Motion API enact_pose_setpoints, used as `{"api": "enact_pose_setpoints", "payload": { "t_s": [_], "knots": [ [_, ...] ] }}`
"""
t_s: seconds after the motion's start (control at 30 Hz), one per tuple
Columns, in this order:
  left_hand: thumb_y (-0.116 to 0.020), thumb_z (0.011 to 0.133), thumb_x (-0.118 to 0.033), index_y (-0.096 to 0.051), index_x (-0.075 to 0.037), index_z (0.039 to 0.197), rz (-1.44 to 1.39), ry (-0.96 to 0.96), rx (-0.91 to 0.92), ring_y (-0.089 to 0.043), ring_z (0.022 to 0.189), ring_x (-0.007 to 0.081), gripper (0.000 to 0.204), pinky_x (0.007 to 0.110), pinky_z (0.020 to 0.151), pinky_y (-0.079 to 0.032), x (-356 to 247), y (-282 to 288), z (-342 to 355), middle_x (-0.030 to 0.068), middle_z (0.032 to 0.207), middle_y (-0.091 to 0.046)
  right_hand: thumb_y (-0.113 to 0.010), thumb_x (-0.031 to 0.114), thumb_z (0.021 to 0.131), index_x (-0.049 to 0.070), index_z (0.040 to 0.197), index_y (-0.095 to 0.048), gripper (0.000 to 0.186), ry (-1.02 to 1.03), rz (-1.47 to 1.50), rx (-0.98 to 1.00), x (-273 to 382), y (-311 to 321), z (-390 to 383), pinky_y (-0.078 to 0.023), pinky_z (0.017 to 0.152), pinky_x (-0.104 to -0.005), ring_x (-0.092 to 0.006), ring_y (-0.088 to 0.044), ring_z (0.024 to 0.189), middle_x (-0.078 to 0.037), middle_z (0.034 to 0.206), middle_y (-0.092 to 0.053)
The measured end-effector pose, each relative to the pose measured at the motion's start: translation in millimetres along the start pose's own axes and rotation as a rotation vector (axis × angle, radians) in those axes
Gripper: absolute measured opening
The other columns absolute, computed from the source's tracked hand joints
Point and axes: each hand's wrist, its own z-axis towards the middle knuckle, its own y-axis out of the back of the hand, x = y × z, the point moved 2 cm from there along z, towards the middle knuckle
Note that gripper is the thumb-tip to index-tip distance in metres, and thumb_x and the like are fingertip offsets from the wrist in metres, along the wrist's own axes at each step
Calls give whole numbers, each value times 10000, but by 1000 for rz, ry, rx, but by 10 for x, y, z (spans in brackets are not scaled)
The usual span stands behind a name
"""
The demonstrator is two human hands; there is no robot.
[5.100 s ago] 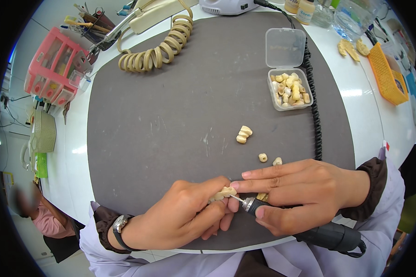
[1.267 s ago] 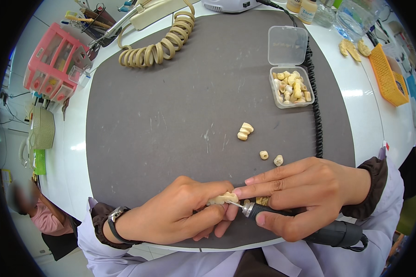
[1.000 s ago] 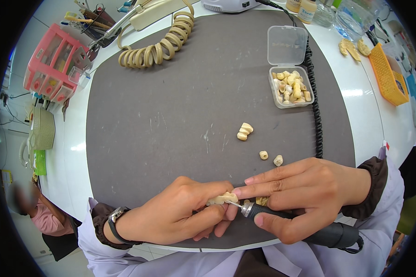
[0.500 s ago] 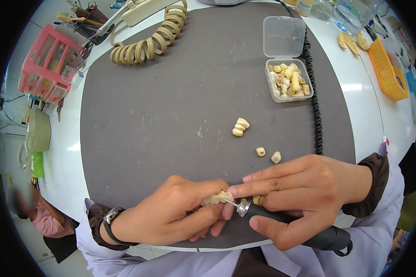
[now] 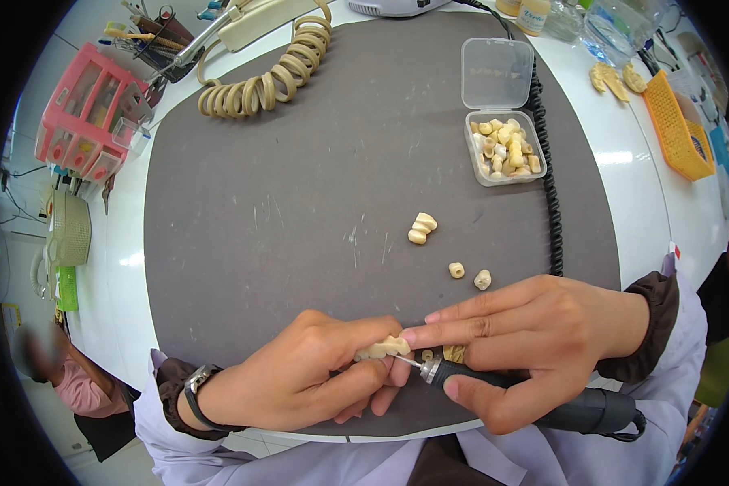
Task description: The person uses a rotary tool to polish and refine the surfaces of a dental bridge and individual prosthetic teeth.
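Between the thumb and fingers of my left hand is a cream-coloured dental bridge, a row of joined tooth crowns. My right hand is wrapped around a black rotary handpiece, whose thin metal bur points left and meets the bridge's lower right side. The right index fingertip rests at the bridge's right end. Partly hidden under the right hand lies a yellowish piece. Beyond the hands sit two single crowns and a short joined crown piece.
An open clear plastic box full of crowns stands at the back right, beside a black coiled cord. A beige coiled hose lies at the back left. Pink drawers and an orange basket flank the grey mat.
The handpiece and its bur have shifted slightly right and down against the bridge. Both hands keep their grips, and the view has tilted a little.
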Motion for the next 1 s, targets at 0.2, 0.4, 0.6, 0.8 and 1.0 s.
{"api": "enact_pose_setpoints", "payload": {
  "t_s": [0.2,0.4,0.6,0.8,1.0],
  "knots": [
    [-465,994,-72,-564,-22,961,-7,-9,5,-588,504,92,115,244,482,-462,8,0,-2,17,701,-657,-671,-53,799,91,779,-549,190,0,22,0,-2,12,-4,-612,876,-396,-328,-727,1025,-40,611,-550],
    [-460,993,-70,-561,-24,957,2,-27,11,-589,503,95,117,246,482,-463,19,4,-6,17,706,-659,-670,-51,816,74,788,-562,168,-22,69,34,-4,42,8,-610,880,-420,-349,-717,1045,-47,622,-554],
    [-457,993,-71,-559,-23,956,13,-40,8,-595,501,98,119,247,480,-465,1,2,0,19,706,-660,-665,-50,816,67,766,-557,167,-43,62,17,6,33,2,-606,892,-432,-356,-713,1051,-43,613,-536],
    [-458,994,-75,-559,-20,961,5,-25,0,-595,497,100,120,250,474,-462,24,-6,-13,20,707,-663,-668,-47,815,68,784,-572,153,-16,60,34,-1,32,11,-600,903,-426,-344,-718,1046,-48,626,-557],
    [-462,992,-79,-561,-16,966,60,-39,-14,-598,491,114,121,257,474,-471,6,-31,6,29,709,-667,-682,-37,815,67,793,-608,130,-8,0,-19,11,6,-9,-603,894,-405,-314,-725,1036,-62,655,-611]
  ]
}}
